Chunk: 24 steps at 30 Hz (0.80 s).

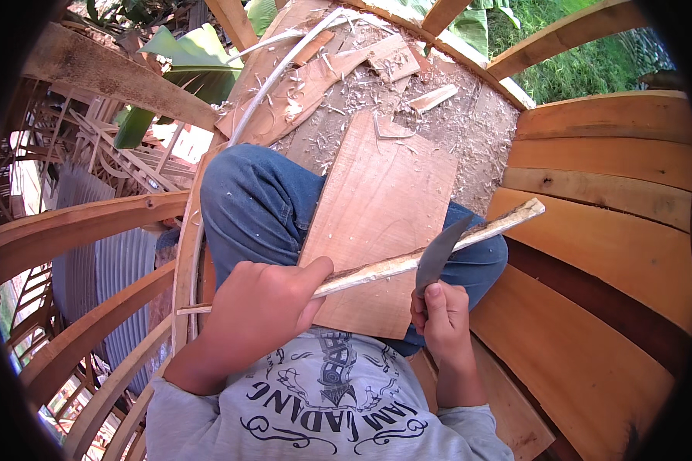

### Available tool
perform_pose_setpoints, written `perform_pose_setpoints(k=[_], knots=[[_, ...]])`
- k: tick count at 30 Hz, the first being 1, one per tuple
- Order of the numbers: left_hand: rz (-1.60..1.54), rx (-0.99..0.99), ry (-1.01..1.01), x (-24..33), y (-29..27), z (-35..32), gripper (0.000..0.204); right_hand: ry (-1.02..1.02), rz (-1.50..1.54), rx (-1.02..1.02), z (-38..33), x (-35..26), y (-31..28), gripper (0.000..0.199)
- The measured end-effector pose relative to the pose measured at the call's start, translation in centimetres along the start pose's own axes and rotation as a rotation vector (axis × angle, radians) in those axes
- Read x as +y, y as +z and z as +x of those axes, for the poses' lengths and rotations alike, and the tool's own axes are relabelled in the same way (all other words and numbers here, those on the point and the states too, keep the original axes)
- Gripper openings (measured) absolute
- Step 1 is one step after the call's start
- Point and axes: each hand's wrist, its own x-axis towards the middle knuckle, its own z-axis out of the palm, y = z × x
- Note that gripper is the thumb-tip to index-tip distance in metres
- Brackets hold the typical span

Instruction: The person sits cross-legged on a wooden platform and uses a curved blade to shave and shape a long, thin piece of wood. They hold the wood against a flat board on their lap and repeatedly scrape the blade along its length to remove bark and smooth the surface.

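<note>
A pale, partly barked stick slants across my lap, its thicker end up to the right. My left hand is closed around it toward its thinner end, which pokes out on the far side of the wrist. In my right hand is a knife, its handle hidden by the fingers. The dark, broad knife blade points up and crosses the stick right of its middle. Beneath the stick, a smooth reddish-brown board lies over my lap between the knees.
Wood shavings litter the floor beyond the board, with loose offcuts among them. A long pale strip curves along the left side. Planked siding rises on the right; curved wooden ribs stand at left, with corrugated sheets behind.
</note>
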Motion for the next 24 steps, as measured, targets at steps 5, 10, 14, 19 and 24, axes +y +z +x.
perform_pose_setpoints(k=[5,10,14,19,24], knots=[[-0.041,-0.018,0.017,0.5,0.1,0.0,0.016,-0.015,0.090,0.045,-0.6,-0.1,0.1,0.050],[-0.053,0.005,0.026,0.1,0.6,-0.1,0.016,0.032,0.411,0.299,-0.6,-0.3,-1.2,0.050],[-0.018,-0.011,0.021,-0.1,0.5,0.2,0.015,0.069,0.034,-0.027,-0.6,0.1,0.5,0.050],[-0.015,-0.008,0.017,0.0,0.4,0.0,0.015,0.102,0.413,0.199,-0.8,-0.4,-0.3,0.044],[-0.005,-0.002,0.035,-0.1,0.5,0.1,0.016,0.050,0.383,0.266,-0.7,0.0,-0.2,0.046]])
